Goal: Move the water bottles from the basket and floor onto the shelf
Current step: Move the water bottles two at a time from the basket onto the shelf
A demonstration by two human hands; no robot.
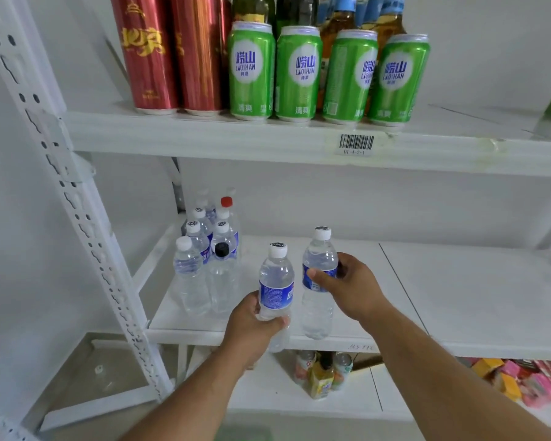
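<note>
At the middle shelf [458,297], the left hand [252,329] and right hand [350,288] each had a grip curled round a water bottle [275,281] and another bottle [318,265], placing underway, needing setting beside the stocked cluster [204,259].

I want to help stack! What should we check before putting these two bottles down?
1. Left hand grips left bottle: ok.
2. Right hand grips right bottle: ok.
3. Both bottles upright, caps on: ok.
4. Bare shelf beside the bottle group: ok.
5. Right bottle's base over the shelf: ok.
6. Left bottle's base over the shelf: not ok, it hangs past the front edge.
</note>
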